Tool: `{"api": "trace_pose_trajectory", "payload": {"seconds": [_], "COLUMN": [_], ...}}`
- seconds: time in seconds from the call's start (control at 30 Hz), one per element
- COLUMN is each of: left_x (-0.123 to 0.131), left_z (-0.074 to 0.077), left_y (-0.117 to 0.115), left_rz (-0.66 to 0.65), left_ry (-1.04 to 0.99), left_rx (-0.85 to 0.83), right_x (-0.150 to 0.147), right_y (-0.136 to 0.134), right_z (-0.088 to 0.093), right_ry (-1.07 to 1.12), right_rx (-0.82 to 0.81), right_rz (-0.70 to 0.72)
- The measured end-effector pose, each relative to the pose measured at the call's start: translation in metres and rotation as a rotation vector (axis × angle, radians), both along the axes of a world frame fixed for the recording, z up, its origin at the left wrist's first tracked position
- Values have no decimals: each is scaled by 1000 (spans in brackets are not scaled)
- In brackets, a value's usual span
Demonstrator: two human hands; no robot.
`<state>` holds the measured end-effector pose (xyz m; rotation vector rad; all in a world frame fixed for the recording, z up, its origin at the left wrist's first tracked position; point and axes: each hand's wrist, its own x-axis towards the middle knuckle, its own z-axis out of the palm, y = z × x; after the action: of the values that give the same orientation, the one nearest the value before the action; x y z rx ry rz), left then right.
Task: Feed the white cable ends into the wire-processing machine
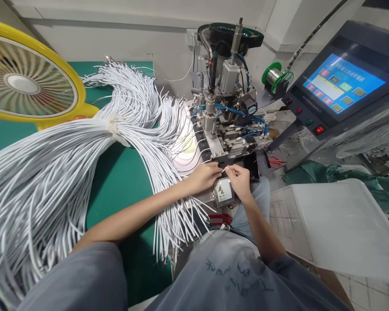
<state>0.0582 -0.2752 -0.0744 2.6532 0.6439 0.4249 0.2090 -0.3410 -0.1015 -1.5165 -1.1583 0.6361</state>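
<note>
My left hand (205,176) is closed around the end of a white cable at the front edge of the machine (218,142). Just to its right, my right hand (240,179) pinches the tip of that cable, the fingertips of both hands nearly meeting. A thick bundle of white cables (61,138), tied with a pale band (116,127), spreads over the green table (110,190). Some loose cable ends hang beside my left forearm. Below the hands is a box with a white label (224,190).
A yellow fan (79,93) stands at the left. On the right are a control screen (343,84), a green wire spool (274,77), red-handled pliers (275,162) and a white plastic bin (343,224). A black tray (253,166) sits beside my right hand.
</note>
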Motion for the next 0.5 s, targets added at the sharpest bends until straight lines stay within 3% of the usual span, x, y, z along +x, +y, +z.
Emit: {"api": "trace_pose_trajectory", "payload": {"seconds": [0.2, 0.5], "left_x": [0, -1], "left_z": [-4, -4], "left_y": [1, 0], "left_rz": [51, 14], "left_ry": [265, 346], "left_rx": [138, 237], "right_x": [19, 15], "right_y": [7, 14], "right_z": [-19, -23], "right_ry": [156, 251], "right_rx": [-155, -228], "right_rz": [90, 107]}}
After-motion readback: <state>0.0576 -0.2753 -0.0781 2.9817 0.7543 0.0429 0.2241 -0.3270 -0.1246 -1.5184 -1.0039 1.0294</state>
